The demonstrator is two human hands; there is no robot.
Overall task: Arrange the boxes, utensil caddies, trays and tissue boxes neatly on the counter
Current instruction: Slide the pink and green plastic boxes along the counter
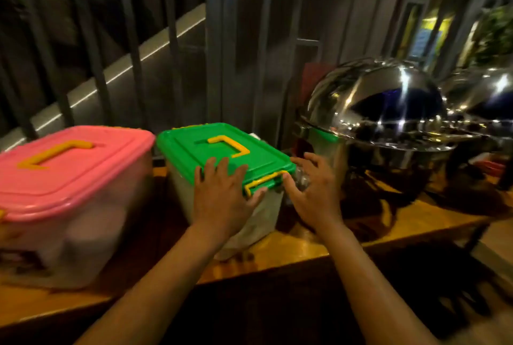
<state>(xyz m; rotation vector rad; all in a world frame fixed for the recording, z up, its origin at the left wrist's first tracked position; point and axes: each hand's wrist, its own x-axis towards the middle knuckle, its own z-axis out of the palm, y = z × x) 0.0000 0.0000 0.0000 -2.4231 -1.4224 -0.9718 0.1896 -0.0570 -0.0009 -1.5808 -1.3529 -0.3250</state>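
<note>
A clear plastic box with a green lid and yellow handle stands in the middle of the wooden counter. To its left stands a larger clear box with a pink lid, also with a yellow handle. My left hand lies flat on the green lid's near edge, fingers spread, thumb by the yellow latch. My right hand is at the box's near right corner, fingers apart, its fingertips touching the latch end and the side wall.
A domed steel chafing dish stands close to the right of the green box, with a second one beyond it. Dark vertical metal bars run behind the counter. The counter's front edge is near my arms.
</note>
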